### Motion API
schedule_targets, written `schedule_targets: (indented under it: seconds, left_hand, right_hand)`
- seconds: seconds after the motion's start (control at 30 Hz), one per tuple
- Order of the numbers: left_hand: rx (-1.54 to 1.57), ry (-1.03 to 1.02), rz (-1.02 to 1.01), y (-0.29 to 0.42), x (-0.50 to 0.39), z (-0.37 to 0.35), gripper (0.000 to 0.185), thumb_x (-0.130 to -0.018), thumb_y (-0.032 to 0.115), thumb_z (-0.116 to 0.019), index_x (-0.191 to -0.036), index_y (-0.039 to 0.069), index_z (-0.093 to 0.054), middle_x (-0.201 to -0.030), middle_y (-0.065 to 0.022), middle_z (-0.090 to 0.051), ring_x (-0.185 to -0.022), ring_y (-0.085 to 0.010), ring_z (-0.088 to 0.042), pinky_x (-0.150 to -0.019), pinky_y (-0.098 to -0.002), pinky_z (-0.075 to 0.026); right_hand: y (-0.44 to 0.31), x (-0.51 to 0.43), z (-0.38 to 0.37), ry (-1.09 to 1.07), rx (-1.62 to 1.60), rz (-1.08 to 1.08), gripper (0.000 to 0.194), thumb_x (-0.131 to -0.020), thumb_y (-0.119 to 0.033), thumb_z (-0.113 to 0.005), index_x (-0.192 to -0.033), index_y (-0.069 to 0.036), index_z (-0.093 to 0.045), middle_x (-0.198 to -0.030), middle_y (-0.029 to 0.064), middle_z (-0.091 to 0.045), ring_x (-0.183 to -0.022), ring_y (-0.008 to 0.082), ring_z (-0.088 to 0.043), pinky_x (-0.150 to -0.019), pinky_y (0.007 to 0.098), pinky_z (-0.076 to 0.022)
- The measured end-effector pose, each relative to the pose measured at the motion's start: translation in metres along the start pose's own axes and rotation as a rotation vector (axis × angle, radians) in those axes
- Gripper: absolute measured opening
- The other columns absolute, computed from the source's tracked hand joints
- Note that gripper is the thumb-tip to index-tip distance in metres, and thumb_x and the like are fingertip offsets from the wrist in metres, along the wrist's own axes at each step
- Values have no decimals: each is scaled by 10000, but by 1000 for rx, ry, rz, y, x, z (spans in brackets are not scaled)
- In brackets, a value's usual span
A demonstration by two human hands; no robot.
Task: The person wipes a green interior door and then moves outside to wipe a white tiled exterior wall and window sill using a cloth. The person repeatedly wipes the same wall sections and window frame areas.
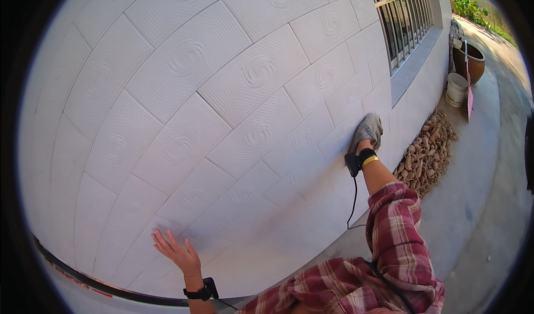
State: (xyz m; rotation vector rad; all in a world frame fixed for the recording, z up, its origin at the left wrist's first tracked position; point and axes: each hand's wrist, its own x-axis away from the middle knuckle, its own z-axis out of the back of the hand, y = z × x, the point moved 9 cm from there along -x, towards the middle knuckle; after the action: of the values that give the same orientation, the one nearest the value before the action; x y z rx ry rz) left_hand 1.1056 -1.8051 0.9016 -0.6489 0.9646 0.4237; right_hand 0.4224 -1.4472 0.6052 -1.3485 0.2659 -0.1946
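Note:
A grey cloth (369, 128) is pressed against the white tiled wall (233, 105), with my right hand (365, 143) mostly hidden beneath or inside it. Whether it is a loose rag or a mitt I cannot tell. Swirl and line patterns stand in relief on the wall tiles. At the lower left, my left hand (177, 251) is raised near the wall with its fingers apart and nothing in it. It is not clear whether its fingertips touch the tiles. Each wrist wears a black strap with a small device and a cable.
A barred window (402, 21) with a grey sill (417, 65) is at the upper right. Along the wall's foot lies a heap of sweet potatoes (429, 153). Beyond it stand a white bucket (456, 89), a pink-and-white panel (469, 92) and a large brown jar (475, 61) on concrete (471, 168).

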Motion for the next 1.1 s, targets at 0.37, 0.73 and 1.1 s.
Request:
schedule_targets:
  seconds: [0.37, 0.73, 1.1]
  left_hand:
    - [-187, 258, 55, -7, 6, -54, 603, -962, 442, -304, -1426, 58, -261, -1493, -251, -159, -1363, -495, -108, -1058, -622, -44]
    - [-207, 263, 76, -14, -3, -57, 590, -959, 445, -314, -1399, 52, -320, -1486, -238, -199, -1373, -460, -137, -1066, -608, -60]
    - [-213, 245, 74, -22, -8, -64, 597, -966, 444, -281, -1423, 61, -253, -1487, -249, -176, -1367, -472, -136, -1065, -615, -74]
  right_hand:
    - [-582, 273, 44, 482, 211, 1694, 461, -919, -331, -414, -1343, -152, -430, -1396, 86, -400, -1305, 275, -321, -1085, 560, -139]
    - [-649, 400, 19, 352, -374, 2053, 552, -817, -549, -513, -1245, -202, -542, -1385, 106, -373, -1327, 345, -234, -1004, 702, -77]
    - [-364, -86, 39, 241, -250, 645, 559, -965, -440, -310, -1470, -251, -162, -1545, 57, -92, -1402, 332, -119, -1058, 628, -115]
